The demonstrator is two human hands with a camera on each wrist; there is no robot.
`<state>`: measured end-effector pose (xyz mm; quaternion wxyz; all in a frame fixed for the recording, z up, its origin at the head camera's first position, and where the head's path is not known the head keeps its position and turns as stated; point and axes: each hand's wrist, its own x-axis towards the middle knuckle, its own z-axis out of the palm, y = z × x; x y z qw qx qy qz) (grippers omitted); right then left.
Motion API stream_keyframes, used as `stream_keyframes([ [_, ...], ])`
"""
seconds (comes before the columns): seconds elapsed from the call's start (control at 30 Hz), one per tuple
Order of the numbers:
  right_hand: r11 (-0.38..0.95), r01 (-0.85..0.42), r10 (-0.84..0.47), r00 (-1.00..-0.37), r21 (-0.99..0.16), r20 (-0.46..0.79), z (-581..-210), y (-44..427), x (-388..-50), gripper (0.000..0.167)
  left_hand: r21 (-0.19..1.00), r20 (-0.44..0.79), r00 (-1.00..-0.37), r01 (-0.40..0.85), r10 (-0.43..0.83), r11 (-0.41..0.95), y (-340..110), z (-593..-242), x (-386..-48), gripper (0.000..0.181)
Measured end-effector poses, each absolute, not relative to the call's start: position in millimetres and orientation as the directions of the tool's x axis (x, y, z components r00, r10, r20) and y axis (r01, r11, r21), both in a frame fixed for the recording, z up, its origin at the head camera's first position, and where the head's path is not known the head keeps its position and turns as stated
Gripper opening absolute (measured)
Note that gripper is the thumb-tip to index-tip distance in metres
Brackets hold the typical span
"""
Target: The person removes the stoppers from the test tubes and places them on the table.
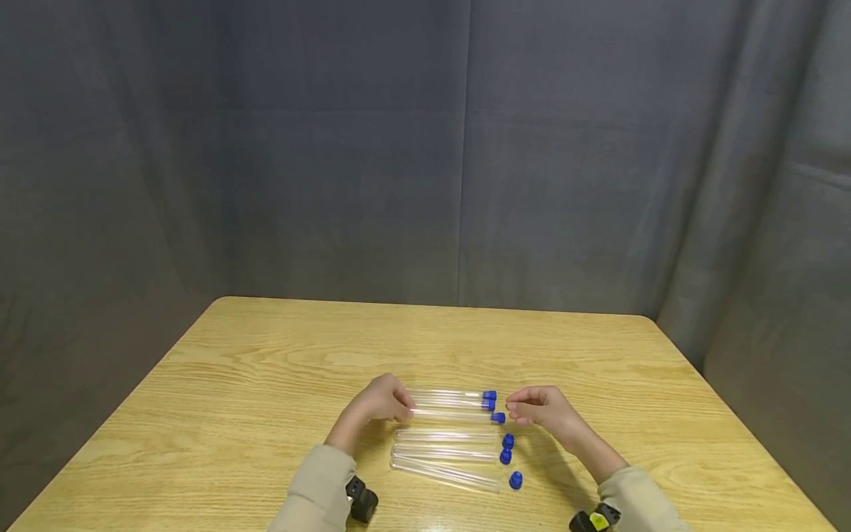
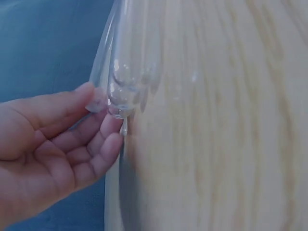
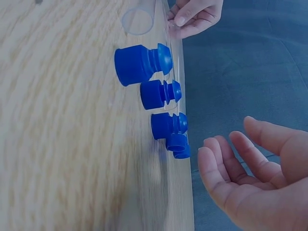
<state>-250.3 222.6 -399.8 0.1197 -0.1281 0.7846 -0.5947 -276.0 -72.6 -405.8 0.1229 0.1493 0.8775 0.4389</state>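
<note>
Left hand: forearm extended toward the far edge of the table; thumb and fingers pinch the left end of a clear tube, whose blue stopper faces the right edge. Right hand: turned inward, fingers loosely curved, thumb apart, grasping nothing, just beside that stopper. Three unstoppered tubes lie farther from the far edge.

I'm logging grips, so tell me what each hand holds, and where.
The left hand pinches a clear tube by its closed end; the right hand holds nothing.
</note>
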Motion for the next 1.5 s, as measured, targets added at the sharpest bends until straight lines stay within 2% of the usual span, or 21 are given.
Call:
stream_keyframes([
  [0.37, 0.243, -0.060, -0.331, -0.943, -0.968, -0.025, -401.1, 224.0, -251.8, 0.032, 0.941, -0.077, -0.918, 0.062, 0.389, 0.332, -75.0, -408.5, -279.9, 0.013],
  [0.67, 0.171, -0.061, -0.241, -0.970, -0.983, 0.018, -394.0, 226.2, -250.5, 0.036, 0.983, -0.063, -0.930, 0.006, 0.362, 0.185, -78.5, -400.8, -279.8, 0.022],
  [0.97, 0.134, -0.049, -0.161, -0.987, -0.990, 0.027, -384.0, 221.3, -250.8, 0.038, 0.996, -0.017, -0.925, 0.016, 0.381, 0.082, -80.7, -380.7, -271.0, 0.026],
  [1.17, 0.116, -0.043, -0.169, -0.985, -0.992, 0.023, -381.7, 217.3, -246.8, 0.042, 0.998, 0.017, -0.927, 0.036, 0.374, 0.044, -80.3, -367.0, -262.4, 0.025],
  [1.33, 0.038, -0.082, -0.223, -0.972, -0.996, 0.072, -376.3, 214.8, -242.4, 0.050, 0.999, 0.042, -0.923, 0.045, 0.383, -0.001, -80.8, -356.0, -255.1, 0.025],
  [1.5, -0.069, -0.121, -0.271, -0.953, -0.990, 0.136, -371.7, 210.9, -239.8, 0.043, 0.999, 0.052, -0.916, 0.053, 0.397, -0.009, -81.9, -348.0, -251.0, 0.027],
])
